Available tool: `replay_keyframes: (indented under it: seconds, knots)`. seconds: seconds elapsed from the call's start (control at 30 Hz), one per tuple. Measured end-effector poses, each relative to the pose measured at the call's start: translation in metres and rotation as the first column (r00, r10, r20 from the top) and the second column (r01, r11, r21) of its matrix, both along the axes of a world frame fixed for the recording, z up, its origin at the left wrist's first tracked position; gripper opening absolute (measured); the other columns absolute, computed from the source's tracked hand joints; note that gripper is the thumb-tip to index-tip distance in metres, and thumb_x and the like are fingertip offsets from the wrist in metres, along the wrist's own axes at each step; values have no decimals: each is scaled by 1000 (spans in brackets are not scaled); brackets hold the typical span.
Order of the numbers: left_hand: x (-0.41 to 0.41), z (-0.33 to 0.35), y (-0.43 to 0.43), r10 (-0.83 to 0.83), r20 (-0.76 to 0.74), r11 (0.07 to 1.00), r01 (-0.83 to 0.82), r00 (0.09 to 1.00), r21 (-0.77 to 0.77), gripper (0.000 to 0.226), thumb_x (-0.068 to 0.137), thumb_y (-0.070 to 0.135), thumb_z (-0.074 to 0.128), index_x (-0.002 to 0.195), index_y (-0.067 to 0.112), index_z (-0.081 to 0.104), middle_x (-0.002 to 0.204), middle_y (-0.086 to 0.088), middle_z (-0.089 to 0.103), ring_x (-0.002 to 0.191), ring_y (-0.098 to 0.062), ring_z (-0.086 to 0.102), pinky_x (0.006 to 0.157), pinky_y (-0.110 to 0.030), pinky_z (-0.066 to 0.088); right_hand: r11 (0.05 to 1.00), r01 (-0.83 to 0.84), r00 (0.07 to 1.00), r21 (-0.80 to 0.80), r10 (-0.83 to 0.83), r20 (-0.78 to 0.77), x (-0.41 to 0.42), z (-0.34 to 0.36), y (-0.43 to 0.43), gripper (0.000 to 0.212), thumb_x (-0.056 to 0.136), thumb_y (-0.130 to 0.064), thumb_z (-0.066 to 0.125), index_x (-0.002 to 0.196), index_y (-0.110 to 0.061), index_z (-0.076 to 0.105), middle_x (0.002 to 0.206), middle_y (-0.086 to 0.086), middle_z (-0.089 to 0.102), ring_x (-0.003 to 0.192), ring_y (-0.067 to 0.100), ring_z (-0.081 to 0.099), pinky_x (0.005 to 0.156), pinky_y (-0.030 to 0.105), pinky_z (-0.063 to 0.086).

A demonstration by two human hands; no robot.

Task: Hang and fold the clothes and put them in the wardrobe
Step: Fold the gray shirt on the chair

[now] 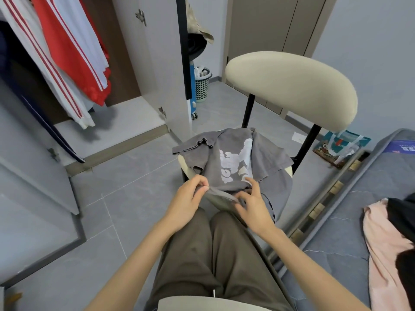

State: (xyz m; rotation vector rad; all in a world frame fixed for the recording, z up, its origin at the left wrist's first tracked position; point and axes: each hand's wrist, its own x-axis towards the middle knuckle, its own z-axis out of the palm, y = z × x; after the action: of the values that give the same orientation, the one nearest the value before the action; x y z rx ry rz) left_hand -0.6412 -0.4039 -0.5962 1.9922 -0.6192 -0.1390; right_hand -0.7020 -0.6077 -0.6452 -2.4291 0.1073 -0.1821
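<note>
2 bare forearms are held forward. The hem of the grey T-shirt [229,158] is pinched by the left hand [186,199] and gripped in the curled fingers of the right hand [254,206].

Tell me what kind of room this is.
Most likely a bedroom: an open wardrobe with red-and-white striped jackets hanging inside, a grey mattress at the right with clothes piled on it, and a grey T-shirt on a cream chair.

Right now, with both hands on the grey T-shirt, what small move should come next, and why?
Probably draw the near hem apart and flat: the grey T-shirt lies rumpled on the chair, a sleeve flopped over, and the left hand and right hand both pinch its near edge.
</note>
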Motion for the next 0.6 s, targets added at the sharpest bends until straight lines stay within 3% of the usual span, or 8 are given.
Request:
replay_keyframes:
  seconds: [0.07,0.17,0.27,0.33,0.4,0.43,0.53,0.6]
  knots:
    - [5,-1,6,38,67,998,-41,997,50,13,99,9,48,87,15,48,78,9,49,74,-14,47,71,-29,38,998,59,996,16,-60,73,-2,16,-1,8,93,-8,60,90,-12,66,137,7,38,96,15,50,87,24,40]
    - [10,-4,16,107,98,990,-115,989,84,16,100,9,46,87,19,46,79,10,50,76,-15,48,67,-23,36,995,-29,992,93,17,122,-10,52,-6,11,96,-16,56,99,-20,66,88,-7,61,71,17,54,69,29,45]
    - [7,-4,14,97,95,985,-110,991,134,15,100,9,43,88,17,45,80,5,50,75,-16,47,66,-23,35,989,-146,985,-7,146,95,-21,86,-8,11,98,-25,53,102,-27,64,55,-11,52,53,11,47,54,22,36]
    - [4,-5,10,80,101,978,-98,992,187,13,100,8,41,89,14,44,83,1,51,77,-20,46,69,-31,36,974,-166,982,-153,177,61,-25,98,-6,14,99,-30,51,104,-28,64,57,-22,53,53,5,47,53,20,28]
    - [1,-9,10,43,67,974,-57,997,220,7,101,17,42,97,20,47,88,6,51,90,-20,47,79,-35,40,969,-161,985,-186,168,24,-27,101,-4,16,99,-33,50,102,-29,65,62,-25,56,57,4,47,55,24,31]
    - [-2,-12,11,0,21,977,-4,1000,214,6,100,26,45,105,27,48,94,11,51,99,-18,47,86,-32,41,972,-179,984,-155,180,-8,-28,101,-3,16,99,-32,51,100,-28,67,64,-18,59,61,7,50,59,27,35]
    - [-19,-13,11,-178,-66,956,189,982,223,42,84,60,56,123,54,42,118,30,46,119,0,35,100,-16,31,969,-242,964,45,246,-106,-32,97,0,14,97,-24,56,92,-23,70,77,0,68,74,19,60,72,34,48]
    - [-26,-16,8,-234,1,938,226,972,262,47,78,59,64,122,48,49,121,31,48,118,4,37,103,-19,32,959,-249,957,133,264,-118,-35,93,1,14,95,-21,59,86,-27,68,81,0,69,76,20,60,74,32,46]
